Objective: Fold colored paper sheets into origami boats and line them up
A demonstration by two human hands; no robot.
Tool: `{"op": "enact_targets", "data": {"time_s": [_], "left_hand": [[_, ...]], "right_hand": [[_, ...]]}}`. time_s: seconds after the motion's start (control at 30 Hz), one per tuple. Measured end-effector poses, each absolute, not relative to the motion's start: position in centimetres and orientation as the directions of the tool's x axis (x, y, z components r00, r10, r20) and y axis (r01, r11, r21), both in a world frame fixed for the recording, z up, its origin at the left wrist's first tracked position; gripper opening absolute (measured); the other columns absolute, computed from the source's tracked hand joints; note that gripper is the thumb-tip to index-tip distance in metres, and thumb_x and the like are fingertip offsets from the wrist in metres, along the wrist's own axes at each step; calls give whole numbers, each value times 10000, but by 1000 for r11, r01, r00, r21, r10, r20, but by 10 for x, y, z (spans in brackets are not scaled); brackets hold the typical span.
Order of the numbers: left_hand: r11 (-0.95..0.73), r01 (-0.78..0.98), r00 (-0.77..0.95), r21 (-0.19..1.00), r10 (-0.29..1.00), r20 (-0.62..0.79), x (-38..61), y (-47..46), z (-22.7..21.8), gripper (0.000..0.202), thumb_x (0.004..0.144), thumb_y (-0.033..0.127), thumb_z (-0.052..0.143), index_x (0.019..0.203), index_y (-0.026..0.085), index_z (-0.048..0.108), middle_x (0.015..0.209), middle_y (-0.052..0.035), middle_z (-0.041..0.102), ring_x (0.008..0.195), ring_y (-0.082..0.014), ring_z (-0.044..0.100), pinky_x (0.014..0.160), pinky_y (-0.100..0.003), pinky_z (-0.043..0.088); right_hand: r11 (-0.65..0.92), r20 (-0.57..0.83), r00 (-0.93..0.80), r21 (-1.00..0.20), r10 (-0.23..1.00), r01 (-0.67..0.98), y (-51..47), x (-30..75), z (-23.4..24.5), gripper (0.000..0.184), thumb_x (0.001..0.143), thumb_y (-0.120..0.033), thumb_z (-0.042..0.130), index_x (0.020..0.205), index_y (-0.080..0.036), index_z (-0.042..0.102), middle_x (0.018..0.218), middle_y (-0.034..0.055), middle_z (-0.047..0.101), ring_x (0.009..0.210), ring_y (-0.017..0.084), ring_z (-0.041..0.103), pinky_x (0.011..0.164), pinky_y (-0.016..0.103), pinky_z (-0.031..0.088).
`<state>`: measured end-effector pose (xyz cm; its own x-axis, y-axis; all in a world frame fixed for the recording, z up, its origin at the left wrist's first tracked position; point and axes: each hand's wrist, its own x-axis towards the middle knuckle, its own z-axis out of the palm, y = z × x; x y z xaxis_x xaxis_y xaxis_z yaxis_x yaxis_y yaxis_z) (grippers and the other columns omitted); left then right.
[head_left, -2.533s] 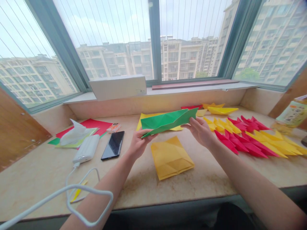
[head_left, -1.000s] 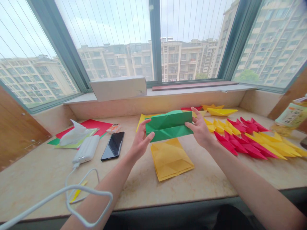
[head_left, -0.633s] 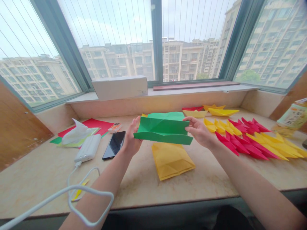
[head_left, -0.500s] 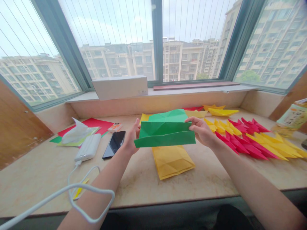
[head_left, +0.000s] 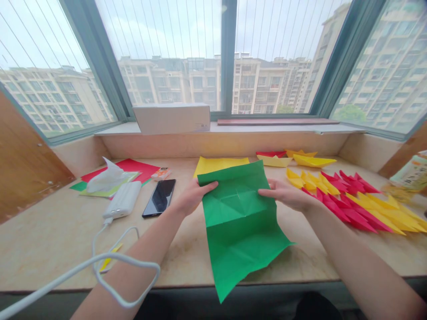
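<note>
A large green paper sheet [head_left: 240, 226], creased and unfolded, hangs from my hands above the stone ledge, its lower corner reaching past the front edge. My left hand [head_left: 192, 198] pinches the sheet's upper left edge. My right hand [head_left: 288, 195] grips the upper right edge with fingers closed on it. A flat yellow sheet [head_left: 220, 165] lies just behind the green one. The folded yellow piece seen earlier is hidden under the green sheet.
Several red and yellow folded paper pieces [head_left: 353, 200] lie in rows at the right. A black phone [head_left: 159, 203], a white power bank [head_left: 122, 205] with its cable [head_left: 110, 262], tissues [head_left: 106, 180] on red paper [head_left: 133, 168], and a white box [head_left: 171, 118] sit at the left and back.
The green paper has gone from a folded strip held between my hands to a fully opened sheet hanging down. It now covers the folded yellow piece on the ledge.
</note>
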<state>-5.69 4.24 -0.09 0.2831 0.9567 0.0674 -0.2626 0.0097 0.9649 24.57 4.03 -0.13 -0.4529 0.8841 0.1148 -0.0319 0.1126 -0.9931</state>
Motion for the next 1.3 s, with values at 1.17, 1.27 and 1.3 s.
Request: {"op": "enact_targets", "data": {"time_s": [1.17,1.27,1.3], "left_hand": [[26,-301,358,953,930,87,-58,40,-8,479,759,328,775,1214,269,636,1142,-51,745,967,-270,726,839,-361,578],[19,-296,364,955,927,95,-56,39,-6,563,756,335,778,1286,281,596,1157,-54,738,972,-271,726,840,-365,583],[15,-301,361,953,927,99,-56,38,-5,591,753,332,781,1307,288,579,1162,-53,736,970,-269,725,832,-361,586]], "right_hand": [[65,156,-366,-966,917,-249,44,242,-12,448,683,-358,852,1108,-285,732,1159,47,748,1089,315,685,954,475,550],[38,131,-412,-974,902,-225,45,244,-15,393,713,-372,831,1084,-266,762,1115,58,762,1085,331,684,938,489,554],[42,131,-416,-975,900,-216,45,244,-15,375,725,-376,822,1079,-265,768,1115,58,762,1099,331,678,948,489,548]]}}
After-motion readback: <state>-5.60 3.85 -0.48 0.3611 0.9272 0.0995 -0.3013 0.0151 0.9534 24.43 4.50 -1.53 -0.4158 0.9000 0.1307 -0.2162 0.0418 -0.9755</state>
